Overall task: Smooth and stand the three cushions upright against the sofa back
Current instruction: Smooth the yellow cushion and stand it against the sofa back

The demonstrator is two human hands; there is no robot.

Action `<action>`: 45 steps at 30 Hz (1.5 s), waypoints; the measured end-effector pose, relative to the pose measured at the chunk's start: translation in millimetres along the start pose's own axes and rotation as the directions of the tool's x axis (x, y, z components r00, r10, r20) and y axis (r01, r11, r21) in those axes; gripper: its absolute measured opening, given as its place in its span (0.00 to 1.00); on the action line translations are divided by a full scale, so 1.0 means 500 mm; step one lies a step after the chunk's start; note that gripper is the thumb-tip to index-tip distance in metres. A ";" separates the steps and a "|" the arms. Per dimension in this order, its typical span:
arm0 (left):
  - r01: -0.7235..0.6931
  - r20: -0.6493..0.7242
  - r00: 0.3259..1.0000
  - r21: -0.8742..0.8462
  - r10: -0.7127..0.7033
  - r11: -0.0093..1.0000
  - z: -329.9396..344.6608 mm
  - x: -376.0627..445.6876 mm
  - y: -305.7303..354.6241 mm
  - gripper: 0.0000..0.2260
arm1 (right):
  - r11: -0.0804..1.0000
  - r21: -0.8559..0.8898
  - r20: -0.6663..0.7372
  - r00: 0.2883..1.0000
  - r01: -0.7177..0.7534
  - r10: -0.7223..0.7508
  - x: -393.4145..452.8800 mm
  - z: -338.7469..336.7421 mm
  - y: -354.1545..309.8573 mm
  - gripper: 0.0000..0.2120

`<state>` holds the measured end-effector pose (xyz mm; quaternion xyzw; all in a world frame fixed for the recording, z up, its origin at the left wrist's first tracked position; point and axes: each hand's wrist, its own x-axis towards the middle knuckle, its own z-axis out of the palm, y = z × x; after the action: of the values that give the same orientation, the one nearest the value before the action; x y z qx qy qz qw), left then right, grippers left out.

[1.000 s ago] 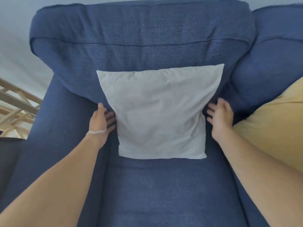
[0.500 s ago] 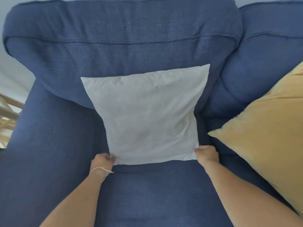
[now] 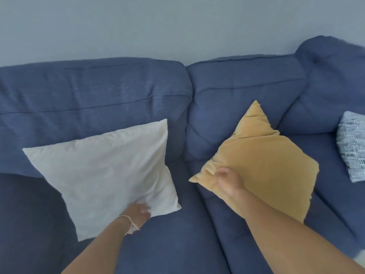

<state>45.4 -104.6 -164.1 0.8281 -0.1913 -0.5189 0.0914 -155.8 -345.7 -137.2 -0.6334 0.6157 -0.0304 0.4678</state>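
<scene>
head | left hand (image 3: 139, 213) pinching white cushion (image 3: 104, 171) | right hand (image 3: 227, 179) gripping yellow cushion (image 3: 262, 161) corner | risk – one-corner hold, likely sagging or twisting

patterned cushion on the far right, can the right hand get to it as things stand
Probably not yet: the right hand is shut on the yellow cushion, which lies between it and the patterned cushion. Nothing else blocks it.

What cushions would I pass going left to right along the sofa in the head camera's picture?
white cushion → yellow cushion → patterned blue-and-white cushion, partly cut off at the right edge.
</scene>
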 end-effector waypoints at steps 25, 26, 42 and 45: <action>-0.206 -0.387 0.898 -0.790 -0.209 0.577 0.314 0.120 0.614 0.38 | 0.878 -0.476 -0.006 0.998 0.051 -0.061 0.293 -0.619 0.295 0.36; -0.273 -0.439 0.886 -0.754 -0.149 0.597 0.306 0.121 0.632 0.35 | 0.884 -0.467 0.009 1.000 0.028 -0.027 0.287 -0.630 0.308 0.35; -0.307 -0.475 0.740 0.392 0.476 0.867 0.446 0.163 0.747 0.34 | 0.603 -0.638 0.186 0.856 0.478 -0.482 0.402 -0.521 0.261 0.34; -0.204 -0.520 0.739 0.434 0.429 0.877 0.438 0.194 0.737 0.34 | 0.606 -0.654 0.280 0.889 0.454 -0.364 0.468 -0.487 0.274 0.35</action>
<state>-194.5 -469.8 -212.5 0.9059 -0.3812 -0.1624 0.0873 -352.1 -643.4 -212.8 -0.8869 0.3897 0.1377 0.2066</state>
